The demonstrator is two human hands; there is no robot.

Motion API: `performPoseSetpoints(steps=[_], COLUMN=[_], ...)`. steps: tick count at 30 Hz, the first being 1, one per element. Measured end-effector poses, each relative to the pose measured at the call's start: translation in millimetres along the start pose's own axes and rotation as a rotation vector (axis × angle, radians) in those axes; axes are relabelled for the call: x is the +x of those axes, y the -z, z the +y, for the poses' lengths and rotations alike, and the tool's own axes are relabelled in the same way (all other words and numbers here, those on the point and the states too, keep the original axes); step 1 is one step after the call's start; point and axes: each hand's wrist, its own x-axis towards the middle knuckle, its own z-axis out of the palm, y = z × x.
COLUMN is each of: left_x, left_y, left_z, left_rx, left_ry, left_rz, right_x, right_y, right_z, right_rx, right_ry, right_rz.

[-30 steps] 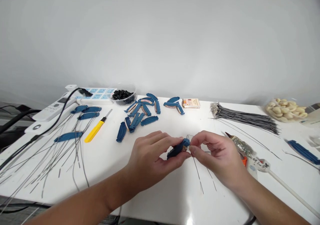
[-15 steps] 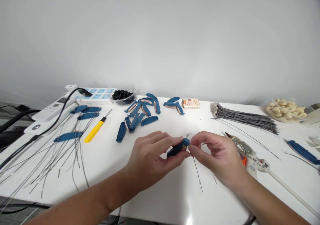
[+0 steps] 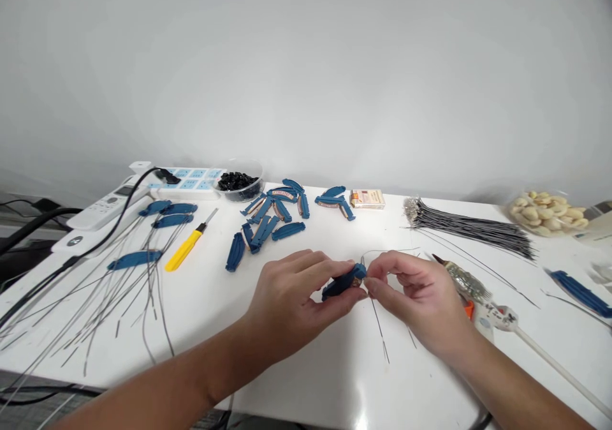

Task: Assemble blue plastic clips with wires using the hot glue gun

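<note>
Two hands at a blue curved piece, above a white surface.

Left hand (image 3: 291, 302) pinches the blue piece (image 3: 343, 283) between thumb and fingers, piece tilted, its right end up; right hand (image 3: 415, 296) has thumb and forefinger pinched at that end, on thin wire (image 3: 380, 328) that trails below. Right of the right hand, a glue gun (image 3: 500, 318); left, a yellow-handled screwdriver (image 3: 185, 249) beside wired blue pieces (image 3: 134, 259). Farther off, a loose cluster of blue pieces (image 3: 262, 229), a small box (image 3: 367, 199), a bundle of dark wires (image 3: 473, 229). Near the wall, a clear tub (image 3: 240, 191) of black bits.
</note>
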Motion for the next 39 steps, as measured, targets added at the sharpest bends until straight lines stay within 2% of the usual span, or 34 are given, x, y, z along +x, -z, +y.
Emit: performPoseSetpoints(steps=[15,22,39], left_x=[1.3,2.6,3.5], left_y=[0.7,1.3,0.8], left_z=[-0.8,-1.4,-2.6], left_rx=[-0.021,-0.016,-0.019], left_ry=[0.023,0.008,0.003], left_rz=[-0.008,0.005,0.018], right_x=[-0.3,-0.4,-0.5], right_y=[-1.2,-4.8,-6.5], right_z=[0.2,-4.4,-2.0], right_rx=[0.013,0.055,0.044], right_ry=[-0.005,-0.067,-0.036], right_rz=[0.022,0.038,0.054])
